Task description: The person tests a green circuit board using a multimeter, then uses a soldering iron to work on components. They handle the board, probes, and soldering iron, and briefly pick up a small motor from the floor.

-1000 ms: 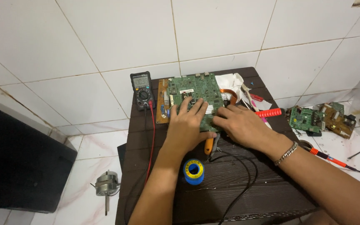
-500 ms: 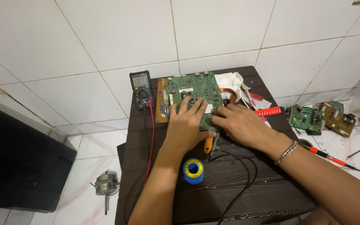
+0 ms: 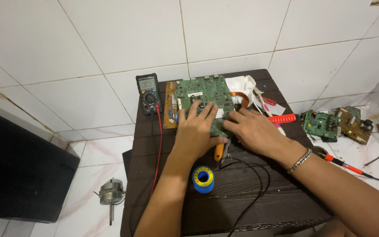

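Both hands down on the green circuit board [image 3: 205, 94] at the far end of the dark table [image 3: 242, 206]: left hand [image 3: 197, 131] lies flat, fingers spread over the board's near edge, gripping nothing. Right hand [image 3: 253, 131] presses fingertips on the board's right edge, w/ orange-handled tool [image 3: 219, 151] just under both palms. Multimeter [image 3: 148, 92] sits left of the board, blue solder spool [image 3: 203, 179] nearer the person
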